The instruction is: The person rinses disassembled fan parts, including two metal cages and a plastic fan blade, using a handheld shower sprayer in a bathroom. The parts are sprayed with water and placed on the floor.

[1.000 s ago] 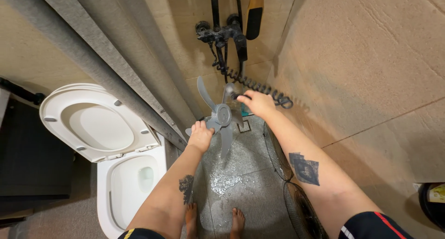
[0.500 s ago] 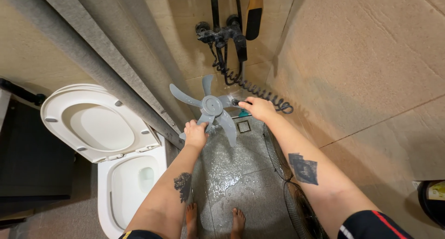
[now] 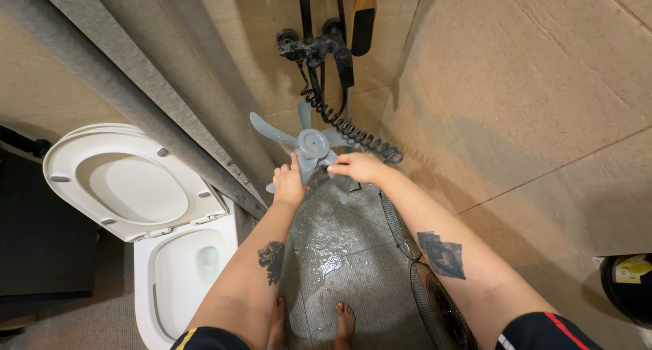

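A grey plastic fan blade [image 3: 312, 145] with several vanes is held over the wet shower floor [image 3: 339, 248]. My left hand [image 3: 289, 183] grips its lower left edge. My right hand [image 3: 356, 167] is closed on a small spray head at the end of a black coiled hose [image 3: 353, 133], right beside the blade's hub. The hose runs up to a black wall tap [image 3: 312, 48].
A white toilet [image 3: 173, 255] with its lid raised stands at the left behind a grey curtain [image 3: 170, 99]. Two black wire fan grilles [image 3: 435, 309] lean against the tiled wall at the right. My bare feet [image 3: 343, 323] stand on the wet floor. A dark bin [image 3: 625, 289] sits far right.
The fan blade has turned in my left hand and come up a little. My right hand with the spray head has moved left, closer to the hub.
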